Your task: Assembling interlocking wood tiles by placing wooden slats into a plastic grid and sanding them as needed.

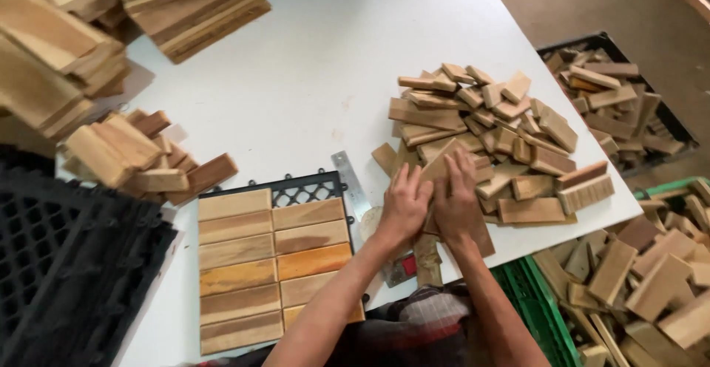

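Your left hand and right hand lay flat, fingers spread, on wood blocks near the white table's front edge.

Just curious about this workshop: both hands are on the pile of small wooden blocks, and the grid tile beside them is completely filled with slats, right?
Not quite. The head view shows the black grid tile only partly filled: its top right corner is bare mesh. Both the left hand and right hand do rest on the pile of wooden blocks.

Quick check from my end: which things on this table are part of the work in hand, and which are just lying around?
In hand:
left hand
right hand
heap of short pale wooden blocks
black plastic grid tile part-filled with wooden slats

Lying about:
flat metal ruler
stacked wooden tiles
black crate of offcuts
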